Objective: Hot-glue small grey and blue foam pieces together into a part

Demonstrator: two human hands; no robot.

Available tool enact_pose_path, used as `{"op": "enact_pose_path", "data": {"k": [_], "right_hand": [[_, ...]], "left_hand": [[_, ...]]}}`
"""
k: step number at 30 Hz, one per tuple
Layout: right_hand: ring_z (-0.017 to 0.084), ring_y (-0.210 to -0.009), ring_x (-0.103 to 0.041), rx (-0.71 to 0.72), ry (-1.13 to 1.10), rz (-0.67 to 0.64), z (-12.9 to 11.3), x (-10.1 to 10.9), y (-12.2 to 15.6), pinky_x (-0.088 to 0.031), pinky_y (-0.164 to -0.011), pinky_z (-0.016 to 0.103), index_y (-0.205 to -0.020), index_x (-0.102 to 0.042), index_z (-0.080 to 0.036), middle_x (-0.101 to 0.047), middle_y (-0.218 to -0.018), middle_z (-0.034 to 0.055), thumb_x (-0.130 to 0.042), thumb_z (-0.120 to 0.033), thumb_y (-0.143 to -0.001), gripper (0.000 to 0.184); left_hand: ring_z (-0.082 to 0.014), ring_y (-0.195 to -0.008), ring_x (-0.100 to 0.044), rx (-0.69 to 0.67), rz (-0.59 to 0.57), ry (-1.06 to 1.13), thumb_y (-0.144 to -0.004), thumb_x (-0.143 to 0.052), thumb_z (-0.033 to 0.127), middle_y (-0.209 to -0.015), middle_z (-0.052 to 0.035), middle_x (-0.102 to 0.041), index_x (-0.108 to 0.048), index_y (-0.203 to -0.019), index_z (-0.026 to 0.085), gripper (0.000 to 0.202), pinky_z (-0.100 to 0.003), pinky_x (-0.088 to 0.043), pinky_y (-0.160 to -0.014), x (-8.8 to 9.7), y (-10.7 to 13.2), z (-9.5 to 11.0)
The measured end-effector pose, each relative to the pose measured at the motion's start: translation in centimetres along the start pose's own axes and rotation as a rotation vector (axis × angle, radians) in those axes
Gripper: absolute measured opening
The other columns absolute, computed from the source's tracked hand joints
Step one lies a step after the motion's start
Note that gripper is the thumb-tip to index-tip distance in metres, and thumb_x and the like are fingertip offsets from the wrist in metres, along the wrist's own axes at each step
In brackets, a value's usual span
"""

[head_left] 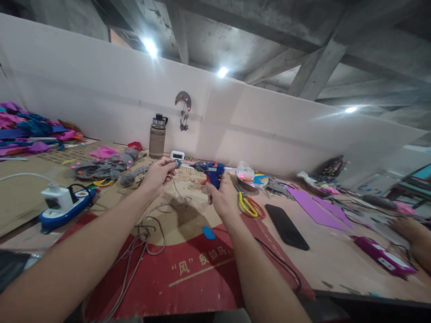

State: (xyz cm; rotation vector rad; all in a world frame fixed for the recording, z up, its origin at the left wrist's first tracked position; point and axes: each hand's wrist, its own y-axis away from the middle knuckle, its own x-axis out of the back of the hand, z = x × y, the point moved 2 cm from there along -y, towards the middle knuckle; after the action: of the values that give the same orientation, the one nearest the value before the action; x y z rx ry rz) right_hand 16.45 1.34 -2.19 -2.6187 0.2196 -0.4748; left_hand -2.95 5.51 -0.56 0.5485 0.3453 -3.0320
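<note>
My right hand (pixel 221 197) is wrapped round the handle of a blue glue gun (pixel 213 170), its nozzle pointing left. A clear glue stick (pixel 231 169) sticks out of its back. Between the fingertips of my left hand (pixel 162 172) is a small blue piece (pixel 178 162), close to the nozzle. Grey cord (pixel 145 233) runs down from near that hand and lies in loose loops on the red and tan cardboard (pixel 202 287). Another blue cutout (pixel 208 232) rests flat on the cardboard below my hands.
Scissors (pixel 251 206) and a black phone (pixel 286 226) lie to the right, beyond them purple sheets (pixel 316 208) and a magenta box (pixel 384 255). A bottle (pixel 157 137) stands by the partition. Left are a blue power strip (pixel 67 211) and grey decorations (pixel 101 168). Another person's hand (pixel 412 233) is far right.
</note>
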Motion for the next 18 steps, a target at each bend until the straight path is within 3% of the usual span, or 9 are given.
{"op": "enact_pose_path", "data": {"k": [2, 4, 7, 10, 12, 13, 16, 18], "right_hand": [[0.013, -0.045, -0.052, -0.179, -0.003, -0.044, 1.9, 0.2, -0.8, -0.042, -0.043, 0.026, -0.089, -0.047, -0.019, -0.058, -0.061, -0.0013, -0.045, -0.032, -0.075, 0.019], [0.015, -0.048, -0.054, -0.246, 0.148, -0.039, 3.6, 0.7, -1.3, -0.043, -0.046, 0.028, -0.074, -0.046, -0.020, -0.057, -0.060, 0.0005, -0.048, -0.027, -0.071, 0.008], [0.024, -0.069, -0.059, -0.226, 0.453, 0.055, 4.5, 1.9, -1.5, -0.045, -0.061, 0.037, -0.059, -0.039, -0.022, -0.057, -0.063, 0.0077, -0.058, -0.022, -0.062, 0.020], [0.029, -0.089, -0.056, -0.118, 0.507, 0.212, 3.0, 2.4, -0.9, -0.042, -0.074, 0.044, -0.061, -0.039, -0.021, -0.057, -0.078, 0.0141, -0.059, -0.024, -0.063, 0.021], [0.025, -0.087, -0.055, -0.010, 0.386, 0.247, 1.3, 1.6, -0.5, -0.043, -0.077, 0.042, -0.069, -0.043, -0.020, -0.057, -0.080, 0.0108, -0.053, -0.029, -0.071, 0.014], [0.021, -0.082, -0.056, 0.017, 0.254, 0.198, 0.5, 0.8, -0.3, -0.044, -0.076, 0.040, -0.073, -0.044, -0.020, -0.056, -0.078, 0.0074, -0.050, -0.033, -0.075, 0.014], [0.015, -0.078, -0.057, -0.032, -0.289, -0.011, -1.0, -2.3, 0.1, -0.047, -0.070, 0.031, -0.084, -0.041, -0.020, -0.058, -0.082, 0.0030, -0.052, -0.041, -0.074, 0.025], [0.012, -0.073, -0.058, -0.098, -0.521, -0.077, -1.2, -3.8, 0.3, -0.048, -0.067, 0.028, -0.088, -0.037, -0.021, -0.057, -0.080, 0.0000, -0.057, -0.038, -0.071, 0.030]], "left_hand": [[-0.0056, -0.051, -0.048, -0.034, -0.008, -0.057, -0.058, -0.073, 0.029, -0.071, -0.0024, -0.060, -0.061, -0.076, 0.014, 0.026, -0.016, -0.022, -0.036, -0.4, 0.3, 0.1], [-0.0074, -0.056, -0.050, -0.087, -0.023, -0.135, -0.059, -0.071, 0.029, -0.071, -0.0023, -0.060, -0.063, -0.074, 0.014, 0.022, -0.017, -0.027, -0.041, -0.9, 0.7, 0.1], [-0.0104, -0.064, -0.052, -0.209, -0.032, -0.280, -0.063, -0.068, 0.028, -0.073, -0.0025, -0.062, -0.066, -0.073, 0.016, 0.016, -0.020, -0.036, -0.054, -1.5, 1.4, 0.3], [-0.0150, -0.079, -0.053, -0.404, 0.007, -0.494, -0.064, -0.066, 0.024, -0.080, -0.0036, -0.062, -0.067, -0.069, 0.018, 0.008, -0.023, -0.039, -0.067, -2.1, 2.3, 0.8], [-0.0167, -0.083, -0.052, -0.520, 0.018, -0.608, -0.063, -0.066, 0.019, -0.082, -0.0041, -0.061, -0.067, -0.066, 0.019, 0.003, -0.025, -0.038, -0.072, -2.5, 2.9, 1.3], [-0.0168, -0.082, -0.052, -0.547, 0.008, -0.634, -0.062, -0.066, 0.017, -0.081, -0.0042, -0.060, -0.067, -0.066, 0.020, 0.004, -0.025, -0.038, -0.072, -2.7, 3.2, 1.6], [-0.0154, -0.074, -0.051, -0.568, -0.050, -0.659, -0.062, -0.065, 0.015, -0.081, -0.0043, -0.060, -0.068, -0.069, 0.021, 0.009, -0.025, -0.039, -0.070, -3.2, 3.9, 1.9], [-0.0144, -0.070, -0.050, -0.578, -0.086, -0.684, -0.063, -0.065, 0.015, -0.079, -0.0036, -0.060, -0.069, -0.071, 0.020, 0.011, -0.025, -0.039, -0.068, -3.4, 4.1, 1.8]]}}
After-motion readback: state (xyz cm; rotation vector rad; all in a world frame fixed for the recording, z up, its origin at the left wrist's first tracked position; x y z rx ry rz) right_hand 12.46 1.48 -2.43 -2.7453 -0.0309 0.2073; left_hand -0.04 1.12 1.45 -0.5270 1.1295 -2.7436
